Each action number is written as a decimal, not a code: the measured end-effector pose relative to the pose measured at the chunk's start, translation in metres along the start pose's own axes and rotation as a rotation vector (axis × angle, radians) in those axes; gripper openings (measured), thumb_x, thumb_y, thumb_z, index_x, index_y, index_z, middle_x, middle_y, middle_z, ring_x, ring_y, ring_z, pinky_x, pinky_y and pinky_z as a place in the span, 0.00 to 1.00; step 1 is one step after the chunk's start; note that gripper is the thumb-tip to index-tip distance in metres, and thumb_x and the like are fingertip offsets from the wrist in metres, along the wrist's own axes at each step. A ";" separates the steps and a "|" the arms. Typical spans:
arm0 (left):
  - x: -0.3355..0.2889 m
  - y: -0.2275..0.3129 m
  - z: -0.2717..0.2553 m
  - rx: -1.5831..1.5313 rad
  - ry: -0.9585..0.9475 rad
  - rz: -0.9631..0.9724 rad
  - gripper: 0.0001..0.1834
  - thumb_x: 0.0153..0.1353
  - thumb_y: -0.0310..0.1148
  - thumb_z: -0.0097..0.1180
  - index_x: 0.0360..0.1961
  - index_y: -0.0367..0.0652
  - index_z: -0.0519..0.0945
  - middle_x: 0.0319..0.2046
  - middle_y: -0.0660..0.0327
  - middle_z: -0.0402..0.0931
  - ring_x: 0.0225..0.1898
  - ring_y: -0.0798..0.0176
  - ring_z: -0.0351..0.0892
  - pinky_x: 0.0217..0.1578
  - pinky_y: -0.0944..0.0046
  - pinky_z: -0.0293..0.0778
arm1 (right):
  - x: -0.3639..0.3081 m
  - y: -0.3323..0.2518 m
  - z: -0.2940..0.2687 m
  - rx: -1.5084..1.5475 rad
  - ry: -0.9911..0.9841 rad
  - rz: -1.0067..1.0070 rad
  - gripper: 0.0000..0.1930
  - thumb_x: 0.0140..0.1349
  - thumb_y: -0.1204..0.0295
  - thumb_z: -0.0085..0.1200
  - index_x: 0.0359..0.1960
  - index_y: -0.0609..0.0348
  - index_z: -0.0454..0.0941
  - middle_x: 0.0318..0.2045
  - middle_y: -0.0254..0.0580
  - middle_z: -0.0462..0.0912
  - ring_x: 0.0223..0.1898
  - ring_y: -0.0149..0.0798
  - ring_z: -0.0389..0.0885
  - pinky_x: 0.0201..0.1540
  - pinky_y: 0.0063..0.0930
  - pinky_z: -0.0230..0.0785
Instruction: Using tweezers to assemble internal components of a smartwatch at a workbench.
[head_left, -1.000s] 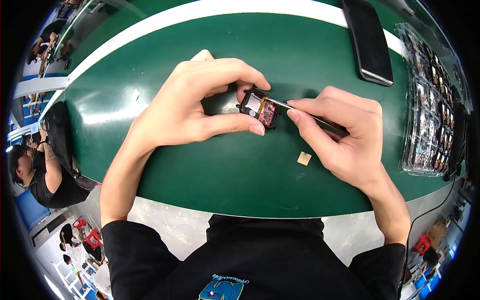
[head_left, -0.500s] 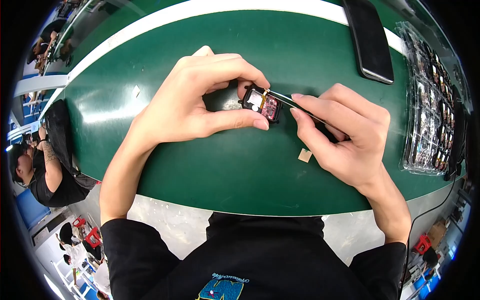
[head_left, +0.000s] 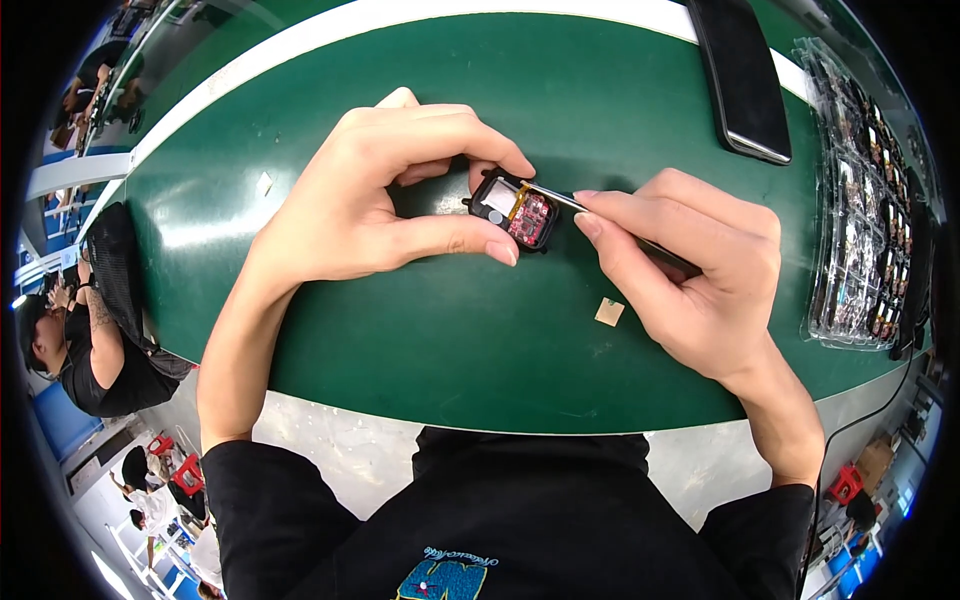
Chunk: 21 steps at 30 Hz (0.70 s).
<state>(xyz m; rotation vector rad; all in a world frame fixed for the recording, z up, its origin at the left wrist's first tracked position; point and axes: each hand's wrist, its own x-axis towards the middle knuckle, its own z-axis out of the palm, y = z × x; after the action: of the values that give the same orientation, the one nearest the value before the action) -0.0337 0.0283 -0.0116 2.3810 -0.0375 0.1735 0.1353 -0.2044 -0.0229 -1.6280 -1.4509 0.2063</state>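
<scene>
My left hand (head_left: 390, 190) pinches a small black watch-like case (head_left: 514, 210) between thumb and fingers, just above the green table. Its open side faces up, showing a red circuit board, a silvery rectangular part and a yellow strip. In my right hand (head_left: 690, 260) are thin metal tweezers (head_left: 552, 195), gripped by thumb and forefinger. Their tips reach the upper edge of the case, close to the yellow strip; whether they grasp anything there is too small to tell. A small beige square piece (head_left: 609, 312) lies on the table below the tweezers.
Clear plastic trays (head_left: 850, 210) filled with small electronic parts stand at the right. A black phone-like slab (head_left: 740, 80) lies at the far right. One small pale scrap (head_left: 264, 184) rests left on the green table (head_left: 430, 350). Another person (head_left: 85, 340) sits beyond the left edge.
My left hand and the case have shifted slightly left. The tweezers' arms, spread before, now look closer together, with their tips still at the case's upper edge.
</scene>
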 end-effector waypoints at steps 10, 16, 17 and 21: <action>-0.001 -0.003 -0.003 -0.032 -0.048 -0.004 0.33 0.45 0.46 0.88 0.52 0.44 0.93 0.41 0.65 0.91 0.37 0.66 0.76 0.40 0.64 0.64 | 0.001 -0.001 -0.005 0.178 -0.069 0.157 0.08 0.62 0.83 0.73 0.42 0.67 0.94 0.20 0.35 0.81 0.20 0.25 0.71 0.23 0.24 0.55; 0.000 -0.003 -0.001 -0.016 -0.041 0.038 0.33 0.45 0.47 0.88 0.52 0.44 0.93 0.40 0.65 0.90 0.37 0.66 0.77 0.42 0.63 0.64 | 0.004 0.000 -0.006 0.156 -0.085 0.096 0.04 0.65 0.86 0.68 0.38 0.70 0.93 0.22 0.38 0.86 0.18 0.29 0.86 0.18 0.21 0.67; 0.000 -0.003 -0.001 -0.017 -0.041 0.037 0.33 0.45 0.47 0.88 0.52 0.44 0.93 0.40 0.65 0.90 0.37 0.66 0.77 0.42 0.63 0.64 | 0.004 0.000 -0.006 0.156 -0.085 0.096 0.04 0.65 0.86 0.68 0.38 0.70 0.93 0.22 0.38 0.86 0.18 0.29 0.86 0.18 0.21 0.67; 0.001 0.000 -0.001 0.018 -0.050 0.043 0.32 0.46 0.47 0.87 0.52 0.44 0.93 0.40 0.65 0.90 0.37 0.65 0.79 0.44 0.63 0.64 | 0.003 0.000 -0.005 0.146 -0.081 0.104 0.03 0.64 0.85 0.68 0.37 0.69 0.92 0.21 0.38 0.85 0.17 0.28 0.84 0.18 0.22 0.65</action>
<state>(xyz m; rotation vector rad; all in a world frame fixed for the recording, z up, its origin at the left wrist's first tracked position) -0.0329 0.0287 -0.0105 2.4038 -0.1108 0.1349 0.1391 -0.2039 -0.0187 -1.5922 -1.3791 0.4317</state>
